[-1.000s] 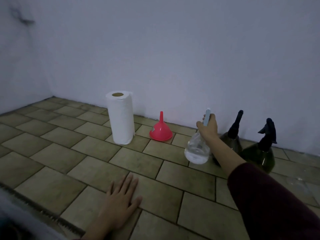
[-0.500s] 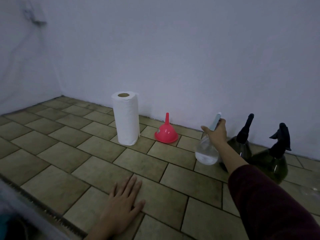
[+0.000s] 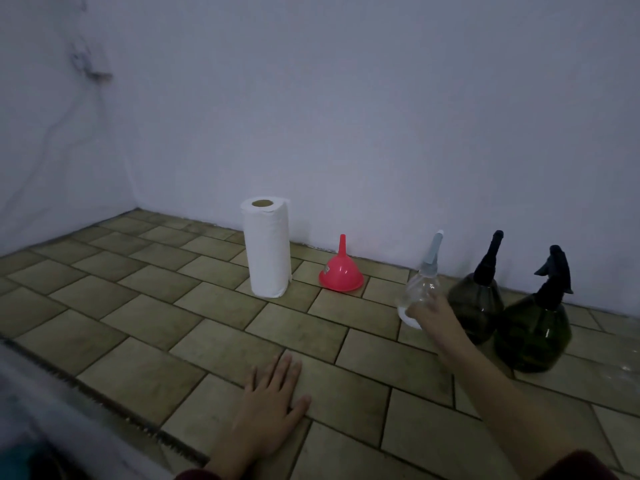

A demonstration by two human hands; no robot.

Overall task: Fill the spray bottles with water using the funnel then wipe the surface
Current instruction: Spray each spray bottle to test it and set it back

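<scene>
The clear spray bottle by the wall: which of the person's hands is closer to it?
Right. The right hand is at the clear spray bottle, against its lower body. The left hand lies flat on the tiled surface, well short of it, toward the person.

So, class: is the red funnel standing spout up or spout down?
Spout up. The funnel rests upside down on its wide rim on the tiled surface, narrow stem pointing upward.

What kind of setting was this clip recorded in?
Probably a bare room corner at home, with the work done low on a tiled surface against plain white walls. Household cleaning items stand along the wall: a paper towel roll, a red funnel, spray bottles.
</scene>
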